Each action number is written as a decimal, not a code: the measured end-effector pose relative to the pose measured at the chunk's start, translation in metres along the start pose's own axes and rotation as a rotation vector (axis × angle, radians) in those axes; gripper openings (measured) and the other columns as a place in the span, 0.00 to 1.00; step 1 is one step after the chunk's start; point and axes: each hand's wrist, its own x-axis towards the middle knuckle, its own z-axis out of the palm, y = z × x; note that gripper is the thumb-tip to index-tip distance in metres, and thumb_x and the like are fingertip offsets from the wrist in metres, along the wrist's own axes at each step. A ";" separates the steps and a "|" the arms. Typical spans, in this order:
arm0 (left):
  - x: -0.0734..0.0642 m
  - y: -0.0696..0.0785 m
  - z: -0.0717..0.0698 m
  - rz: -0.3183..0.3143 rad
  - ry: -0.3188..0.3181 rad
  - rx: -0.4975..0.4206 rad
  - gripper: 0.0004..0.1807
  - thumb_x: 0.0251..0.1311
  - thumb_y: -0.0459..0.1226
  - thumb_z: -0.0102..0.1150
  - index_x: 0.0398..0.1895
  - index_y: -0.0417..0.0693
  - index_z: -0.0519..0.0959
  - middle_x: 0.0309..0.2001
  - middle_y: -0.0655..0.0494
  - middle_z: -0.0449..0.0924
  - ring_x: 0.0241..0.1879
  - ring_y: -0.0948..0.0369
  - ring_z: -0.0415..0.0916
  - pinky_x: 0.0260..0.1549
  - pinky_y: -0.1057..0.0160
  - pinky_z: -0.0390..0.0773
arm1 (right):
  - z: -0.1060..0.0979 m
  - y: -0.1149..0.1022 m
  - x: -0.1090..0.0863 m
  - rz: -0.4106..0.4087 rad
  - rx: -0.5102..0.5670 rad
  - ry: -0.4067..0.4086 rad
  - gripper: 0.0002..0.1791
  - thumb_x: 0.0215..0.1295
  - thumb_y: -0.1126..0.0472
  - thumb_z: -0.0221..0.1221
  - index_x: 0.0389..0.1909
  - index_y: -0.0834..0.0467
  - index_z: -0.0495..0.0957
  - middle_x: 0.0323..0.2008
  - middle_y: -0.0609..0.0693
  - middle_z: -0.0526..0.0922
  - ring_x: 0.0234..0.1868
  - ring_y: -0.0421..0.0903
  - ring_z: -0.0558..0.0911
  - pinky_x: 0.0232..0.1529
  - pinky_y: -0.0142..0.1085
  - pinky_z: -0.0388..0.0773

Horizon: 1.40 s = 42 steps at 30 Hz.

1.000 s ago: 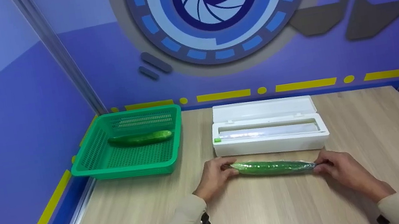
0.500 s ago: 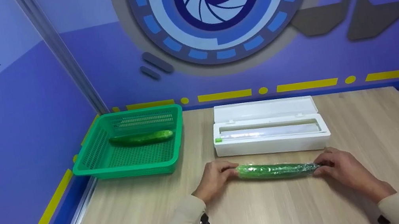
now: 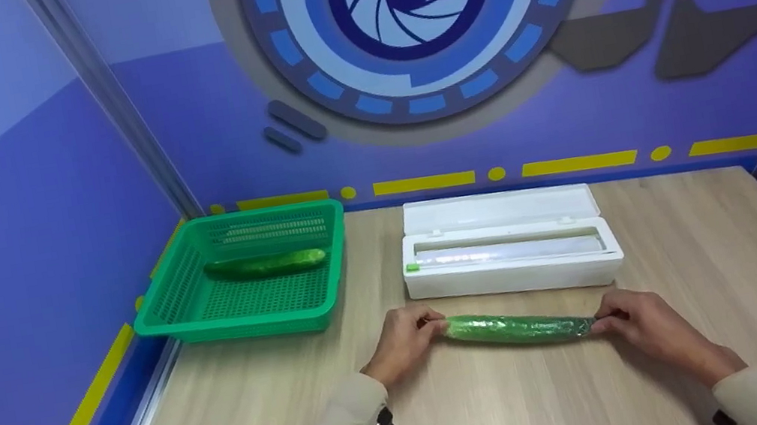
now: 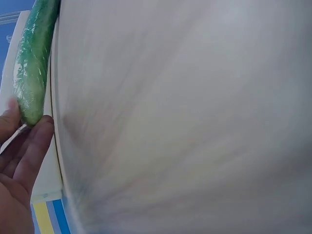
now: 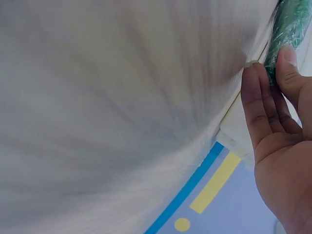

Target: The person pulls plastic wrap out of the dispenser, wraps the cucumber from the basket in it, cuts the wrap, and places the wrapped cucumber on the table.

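Note:
A cucumber [image 3: 518, 328] wrapped in shiny clear film lies crosswise between my two hands, in front of the white box. At its paler left end, my left hand [image 3: 402, 345] pinches the film and tip between thumb and fingers. My right hand [image 3: 645, 322] pinches the gathered film at the darker right end. In the left wrist view the wrapped cucumber [image 4: 34, 63] rises from the thumb and fingertips, and the film creases over its skin. The right wrist view catches only the cucumber's end [image 5: 290, 29], with thumb and fingertips at the film there.
Behind the hands stands a white box [image 3: 514, 276] with its lid raised and a roll of cling film [image 3: 506, 251] inside. To the left, a green basket [image 3: 237, 326] holds an unwrapped cucumber [image 3: 265, 264]. Printed wall panels border the wooden table [image 3: 501, 413] at the back and sides.
The wrapped cucumber has shifted slightly toward me, and its pale left end now sits near my left fingertips. Both hands keep their places at the ends; basket and box stay put.

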 end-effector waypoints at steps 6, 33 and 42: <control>0.000 0.000 -0.002 -0.056 -0.056 0.020 0.11 0.59 0.37 0.80 0.39 0.40 0.91 0.38 0.56 0.88 0.39 0.66 0.82 0.41 0.67 0.81 | -0.002 -0.001 0.001 0.065 0.014 -0.056 0.05 0.64 0.63 0.74 0.36 0.51 0.88 0.34 0.38 0.84 0.35 0.35 0.79 0.38 0.32 0.78; -0.002 0.007 -0.003 -0.050 -0.109 0.132 0.15 0.58 0.40 0.79 0.47 0.44 0.92 0.41 0.59 0.89 0.42 0.64 0.84 0.44 0.66 0.81 | 0.001 -0.001 0.001 -0.014 -0.074 -0.046 0.07 0.61 0.67 0.75 0.35 0.52 0.87 0.34 0.37 0.77 0.35 0.34 0.74 0.36 0.33 0.77; 0.000 0.009 0.000 -0.060 -0.064 0.054 0.09 0.61 0.37 0.76 0.42 0.43 0.92 0.41 0.58 0.91 0.44 0.67 0.85 0.47 0.65 0.82 | -0.001 -0.006 0.005 0.148 -0.037 -0.097 0.12 0.62 0.67 0.75 0.41 0.55 0.81 0.35 0.42 0.83 0.37 0.40 0.80 0.38 0.36 0.79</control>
